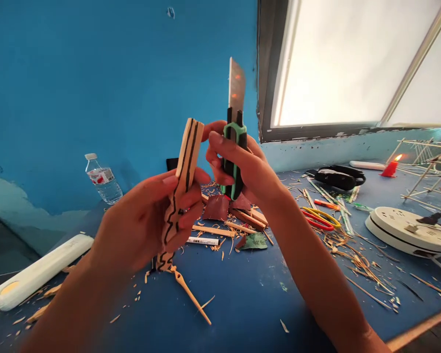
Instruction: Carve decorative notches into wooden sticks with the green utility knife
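My left hand point(147, 211) is closed around a pale piece of wood point(189, 152) marked with black lines, straight near its top and wavy lower down. The wood stands nearly upright in the grip. In my right hand point(253, 162) is a green and black utility knife point(235, 137), its wide blade pointing up. Its fingertips come close to the upper part of the wood; whether they touch it I cannot tell. Below the hands, a slim carved wooden stick point(191, 296) with a small hole lies on the blue table point(257, 304).
Sandpaper pieces point(215, 208), a white marker point(204, 240) and wood shavings lie behind the hands. Red and yellow scissors point(319, 219), a round power strip point(400, 228) and a lit red candle point(390, 168) are right. A water bottle point(105, 184) and white lamp-like bar point(44, 269) are left.
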`<state>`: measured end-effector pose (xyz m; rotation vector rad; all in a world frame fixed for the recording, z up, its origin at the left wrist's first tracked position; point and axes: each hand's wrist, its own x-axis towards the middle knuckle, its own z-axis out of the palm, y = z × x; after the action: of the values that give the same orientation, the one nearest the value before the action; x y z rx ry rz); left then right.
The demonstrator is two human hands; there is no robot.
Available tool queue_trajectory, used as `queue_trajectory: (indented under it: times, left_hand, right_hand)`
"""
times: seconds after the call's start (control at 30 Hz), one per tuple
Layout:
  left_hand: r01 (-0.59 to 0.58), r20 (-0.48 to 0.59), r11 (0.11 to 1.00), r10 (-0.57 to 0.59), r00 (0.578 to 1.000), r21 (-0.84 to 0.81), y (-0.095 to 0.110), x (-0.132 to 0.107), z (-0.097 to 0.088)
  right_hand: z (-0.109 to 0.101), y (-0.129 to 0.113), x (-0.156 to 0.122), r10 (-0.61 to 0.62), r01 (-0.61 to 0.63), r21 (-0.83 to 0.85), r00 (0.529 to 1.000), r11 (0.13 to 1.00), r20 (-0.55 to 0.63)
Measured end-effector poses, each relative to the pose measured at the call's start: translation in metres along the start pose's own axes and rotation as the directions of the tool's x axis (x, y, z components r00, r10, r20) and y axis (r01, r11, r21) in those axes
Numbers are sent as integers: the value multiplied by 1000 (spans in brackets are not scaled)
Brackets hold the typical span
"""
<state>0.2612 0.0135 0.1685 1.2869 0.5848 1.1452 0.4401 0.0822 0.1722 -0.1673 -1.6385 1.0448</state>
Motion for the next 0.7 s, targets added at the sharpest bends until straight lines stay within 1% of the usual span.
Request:
queue_trajectory:
  times: [0.07, 0.13, 0.17, 0.23, 0.27, 0.3, 0.33, 0.37, 0.4, 0.43, 0.47, 0.5, 0.57, 0.6, 0.63, 0.7]
  left_hand:
    - [-48, 27, 998, 47, 999, 35, 3, -6, 3]
    - [-79, 52, 997, 77, 996, 24, 5, -11, 6]
    - [-83, 54, 997, 82, 995, 9, 7, -13, 7]
    - [-79, 37, 997, 79, 996, 1, 10, -15, 9]
    - [-82, 5, 996, 82, 997, 23, 12, -16, 10]
    - [-83, -32, 995, 85, 996, 51, 14, -16, 10]
    - [-85, -68, 993, 90, 994, 79, 15, -16, 10]
    - [-86, -103, 991, 97, 990, 105, 16, -15, 10]
    - [-89, -134, 987, 107, 985, 134, 16, -15, 9]
    - [-96, -153, 982, 121, 981, 163, 16, -14, 9]
    - [-108, -159, 975, 140, 977, 194, 16, -14, 8]
    - [-121, -164, 965, 162, 973, 234, 15, -14, 7]
    - [-150, -185, 932, 219, 958, 330, 13, -14, 5]
    - [-163, -201, 911, 253, 946, 379, 12, -14, 4]
    - [-168, -221, 889, 282, 934, 426, 12, -14, 3]
    - [-164, -262, 851, 329, 907, 499, 11, -14, 3]
  right_hand:
    - [3, -9, -3, -23, 23, -65, 1000, 998, -1]
    - [4, -15, -6, -49, 40, -233, 998, 972, -35]
    - [3, -17, -6, -77, 46, -358, 994, 932, -72]
    - [-2, -16, -5, -139, 27, -607, 981, 794, -139]
    - [-6, -13, -4, -138, -7, -687, 978, 727, -156]
    - [-12, -9, -3, -90, -68, -744, 981, 664, -170]
    - [-18, -2, -1, -4, -147, -783, 982, 605, -187]
    - [-25, 6, 0, 98, -231, -807, 972, 543, -212]
    - [-32, 14, 2, 191, -309, -827, 950, 470, -247]
    - [-38, 22, 3, 246, -368, -842, 925, 394, -289]
    - [-42, 30, 3, 268, -407, -855, 905, 323, -329]
    - [-45, 35, 3, 270, -424, -862, 896, 277, -353]
    - [-46, 39, 2, 285, -423, -872, 892, 248, -352]
    - [-44, 37, 2, 320, -410, -872, 891, 267, -321]
    - [-40, 34, 1, 364, -389, -866, 892, 313, -268]
    - [-30, 23, -1, 413, -340, -827, 899, 448, -145]
